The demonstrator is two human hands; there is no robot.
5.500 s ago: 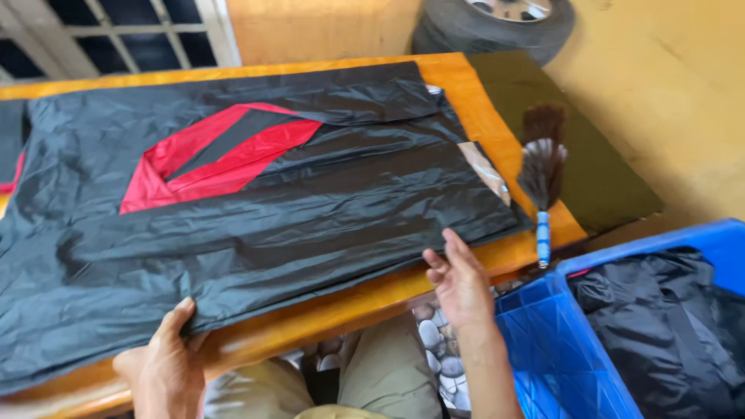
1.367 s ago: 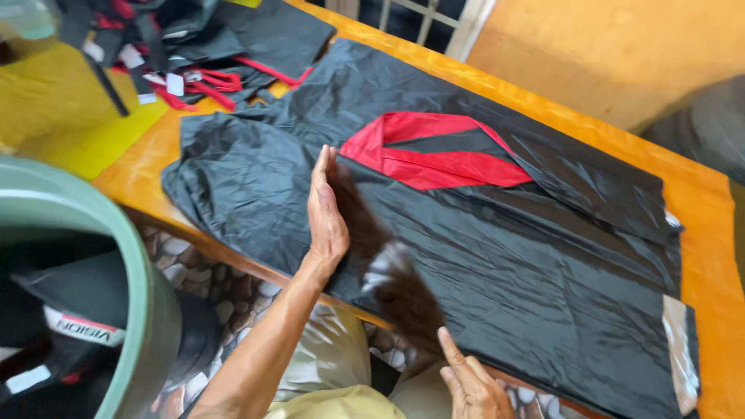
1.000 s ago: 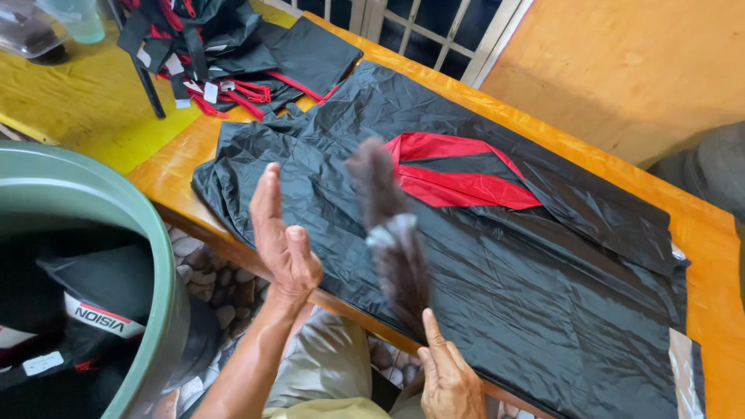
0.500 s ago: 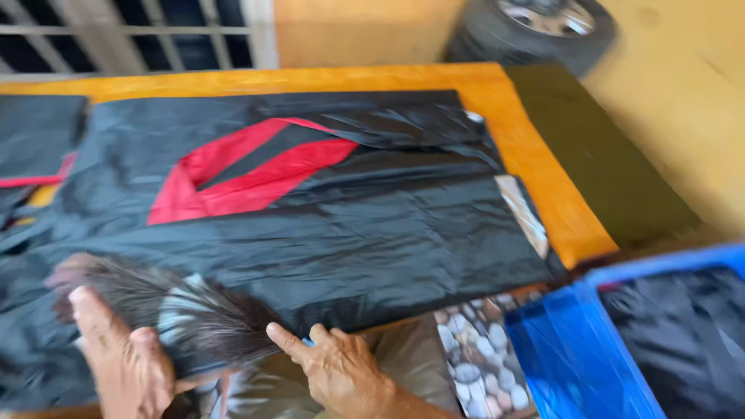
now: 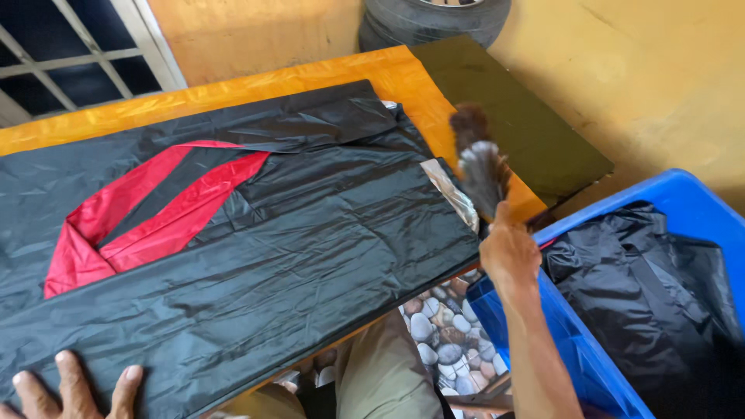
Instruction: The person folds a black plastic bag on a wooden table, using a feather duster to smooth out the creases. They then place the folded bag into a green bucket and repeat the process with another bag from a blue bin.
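Half a second before, both hands had been low at the near edge with the feather brush fanned out between them over the cloth; since then the right hand had carried the brush away to the right end of the table, and the left hand had stayed at the near left corner.

Nearest, the left hand lay flat with its fingers spread, pressing on the near left corner of the black garment, gripping nothing. To its right, below the table edge, a pebble-patterned floor showed beside the person's trouser leg. At near right stood a blue crate holding crumpled black fabric.

Further in, the right hand was closed around the handle of the feather brush, between the crate's rim and the table's right end. The brush stood up out of the fist, its dark and pale feathers blurred, just beside the right edge of the garment, over the table's right end.

The garment lay spread flat across the orange table, with a red panel left of its middle. Beyond the table's right end lay a dark green board, and farthest off a tyre stood against the yellow wall, with a barred window at far left.
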